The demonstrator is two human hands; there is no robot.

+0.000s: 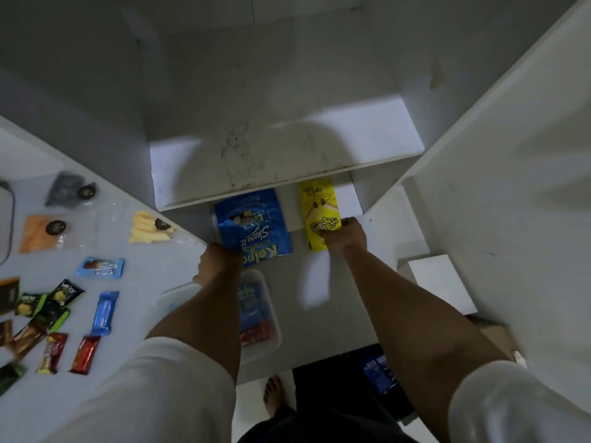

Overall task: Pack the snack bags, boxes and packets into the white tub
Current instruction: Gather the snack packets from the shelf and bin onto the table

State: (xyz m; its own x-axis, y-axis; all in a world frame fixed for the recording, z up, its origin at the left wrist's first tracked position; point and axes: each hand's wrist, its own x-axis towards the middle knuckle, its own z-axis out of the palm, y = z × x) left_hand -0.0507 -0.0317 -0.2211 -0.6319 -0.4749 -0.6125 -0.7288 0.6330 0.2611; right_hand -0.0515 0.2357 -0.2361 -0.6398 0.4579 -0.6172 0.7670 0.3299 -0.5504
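Observation:
My left hand grips the near edge of a large blue snack bag that lies under the shelf. My right hand grips the lower end of a yellow snack box beside it. The white tub sits on the surface below my left forearm, partly hidden, with a blue packet and a red packet inside. On the counter to the left lie more snacks: a light blue packet, a blue bar, two red bars and several dark green and brown packets.
A white shelf board overhangs the two held snacks. White cabinet walls rise at the right. Clear bags of yellow, orange and dark food lie on the left counter. A white box stands at right. My bare foot shows below.

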